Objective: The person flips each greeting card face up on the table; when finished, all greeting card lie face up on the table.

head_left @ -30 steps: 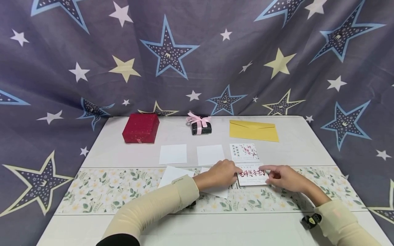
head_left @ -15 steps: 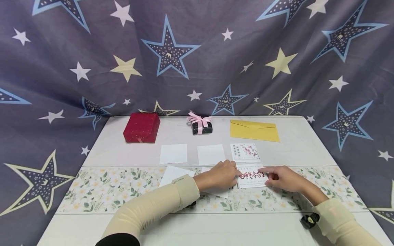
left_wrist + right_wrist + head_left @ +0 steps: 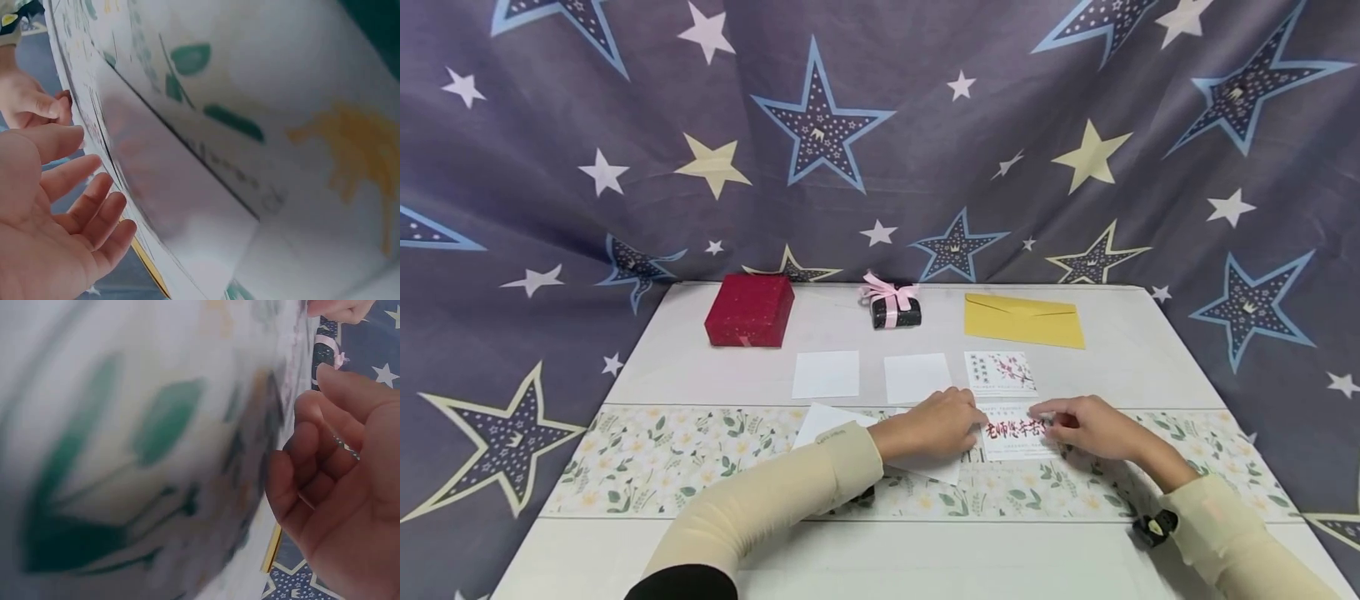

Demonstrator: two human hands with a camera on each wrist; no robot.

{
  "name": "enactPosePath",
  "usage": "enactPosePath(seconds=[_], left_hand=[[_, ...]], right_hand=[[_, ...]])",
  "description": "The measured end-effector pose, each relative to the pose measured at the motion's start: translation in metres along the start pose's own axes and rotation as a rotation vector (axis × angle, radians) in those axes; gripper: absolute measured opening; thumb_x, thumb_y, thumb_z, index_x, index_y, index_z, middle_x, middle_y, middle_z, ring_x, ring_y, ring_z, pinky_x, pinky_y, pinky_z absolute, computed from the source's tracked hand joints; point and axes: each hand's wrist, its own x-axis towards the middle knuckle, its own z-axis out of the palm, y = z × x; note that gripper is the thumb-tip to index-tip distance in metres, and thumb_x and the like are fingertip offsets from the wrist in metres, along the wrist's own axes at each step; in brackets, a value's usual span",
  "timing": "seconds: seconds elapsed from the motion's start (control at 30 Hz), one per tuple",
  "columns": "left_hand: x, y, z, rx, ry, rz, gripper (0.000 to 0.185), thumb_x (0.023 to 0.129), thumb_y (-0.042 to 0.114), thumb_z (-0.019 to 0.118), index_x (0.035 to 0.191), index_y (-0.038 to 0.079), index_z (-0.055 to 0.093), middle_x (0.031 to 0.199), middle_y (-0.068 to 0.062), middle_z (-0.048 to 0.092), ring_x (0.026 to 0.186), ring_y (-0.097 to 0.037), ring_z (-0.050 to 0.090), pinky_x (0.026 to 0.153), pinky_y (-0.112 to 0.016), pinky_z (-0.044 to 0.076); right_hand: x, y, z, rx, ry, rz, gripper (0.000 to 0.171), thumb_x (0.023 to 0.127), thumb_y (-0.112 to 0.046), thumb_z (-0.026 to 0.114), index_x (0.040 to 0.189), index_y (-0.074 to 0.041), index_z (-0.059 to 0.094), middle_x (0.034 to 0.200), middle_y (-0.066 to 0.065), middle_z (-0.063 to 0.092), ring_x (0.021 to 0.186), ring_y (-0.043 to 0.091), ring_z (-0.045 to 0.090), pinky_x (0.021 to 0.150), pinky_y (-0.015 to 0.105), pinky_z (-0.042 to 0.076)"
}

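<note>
Flanking the red-lettered card [image 3: 1017, 432], left hand [image 3: 934, 427] lies flat, right hand [image 3: 1086, 428] curls empty; wrist views blur it.

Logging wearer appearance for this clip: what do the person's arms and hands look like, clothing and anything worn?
Both arms are covered by long, close-fitting cream sleeves reaching the wrists; a dark layer shows at the left upper arm. The left hand and right hand are bare, without gloves. A small black device sits under the right wrist, and another is partly visible below the left forearm. A thin beaded ring shows on a right finger.
</note>
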Motion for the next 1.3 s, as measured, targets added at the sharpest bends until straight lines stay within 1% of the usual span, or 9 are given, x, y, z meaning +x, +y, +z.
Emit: enactPosePath(seconds=[0.17,0.33,0.43,0.57,0.67,0.87,0.97,1.07,1.3], left_hand=[[-0.003,-0.009,-0.004,-0.019,0.005,-0.015,0.039,0.099,0.028,0.063,0.138,0.023,0.065,0.127,0.0,0.063,0.109,-0.015,0.056,0.096,-0.031,0.047],[-0.01,-0.023,-0.006,-0.078,0.03,-0.038,0.041,0.098,0.027,0.063,0.138,0.021,0.065,0.128,-0.001,0.065,0.111,-0.017,0.057,0.097,-0.032,0.047],[-0.016,-0.036,-0.009,-0.107,0.06,-0.075,0.041,0.098,0.025,0.064,0.138,0.019,0.065,0.129,-0.003,0.065,0.115,-0.019,0.058,0.1,-0.036,0.048],[-0.024,-0.057,-0.014,-0.124,0.1,-0.132,0.041,0.096,0.023,0.066,0.137,0.017,0.066,0.13,-0.007,0.064,0.118,-0.024,0.059,0.099,-0.041,0.049],[-0.029,-0.071,-0.018,-0.15,0.115,-0.171,0.043,0.095,0.023,0.069,0.137,0.015,0.065,0.132,-0.009,0.063,0.121,-0.028,0.058,0.101,-0.044,0.049],[-0.036,-0.097,-0.025,-0.193,0.146,-0.259,0.047,0.093,0.023,0.073,0.139,0.013,0.063,0.134,-0.012,0.061,0.124,-0.03,0.056,0.104,-0.048,0.047],[-0.039,-0.108,-0.025,-0.184,0.163,-0.299,0.051,0.091,0.024,0.076,0.138,0.012,0.063,0.132,-0.012,0.062,0.123,-0.03,0.057,0.104,-0.047,0.048],[-0.041,-0.116,-0.02,-0.168,0.161,-0.323,0.055,0.088,0.026,0.079,0.138,0.011,0.063,0.132,-0.013,0.063,0.122,-0.031,0.057,0.103,-0.047,0.048],[-0.042,-0.123,-0.011,-0.143,0.122,-0.353,0.061,0.086,0.034,0.081,0.139,0.008,0.062,0.132,-0.016,0.061,0.121,-0.034,0.057,0.103,-0.05,0.047]], right_hand=[[0.015,-0.004,-0.002,-0.008,0.017,-0.011,0.038,0.098,-0.016,0.068,0.133,-0.003,0.065,0.076,-0.005,0.067,0.056,-0.001,0.044,0.055,0.022,0.042],[0.042,-0.01,0.001,-0.031,0.019,-0.01,0.038,0.097,-0.014,0.068,0.133,-0.002,0.065,0.077,-0.004,0.069,0.056,0.001,0.048,0.054,0.023,0.045],[0.062,-0.017,0.001,-0.055,0.046,-0.018,0.038,0.097,-0.014,0.068,0.133,-0.003,0.065,0.081,-0.005,0.071,0.06,0.003,0.053,0.059,0.024,0.048],[0.083,-0.025,0.001,-0.057,0.066,-0.01,0.037,0.097,-0.015,0.068,0.132,-0.004,0.066,0.08,-0.005,0.07,0.063,0.006,0.054,0.062,0.025,0.047],[0.094,-0.028,0.004,-0.035,0.064,-0.005,0.037,0.097,-0.015,0.067,0.133,-0.004,0.066,0.08,-0.003,0.07,0.063,0.008,0.055,0.062,0.026,0.047],[0.113,-0.029,0.009,-0.011,0.126,0.002,0.034,0.097,-0.018,0.068,0.129,-0.006,0.068,0.085,-0.002,0.07,0.069,0.009,0.058,0.071,0.03,0.05],[0.122,-0.032,0.011,0.008,0.14,0.007,0.034,0.096,-0.016,0.068,0.129,-0.006,0.069,0.086,-0.001,0.07,0.072,0.01,0.059,0.074,0.031,0.051],[0.131,-0.034,0.013,0.02,0.136,0.015,0.035,0.096,-0.015,0.068,0.13,-0.006,0.068,0.087,0.0,0.07,0.073,0.01,0.059,0.073,0.03,0.051],[0.145,-0.043,0.015,0.044,0.109,0.034,0.037,0.095,-0.013,0.068,0.131,-0.005,0.067,0.09,0.003,0.071,0.073,0.012,0.059,0.075,0.031,0.051]])
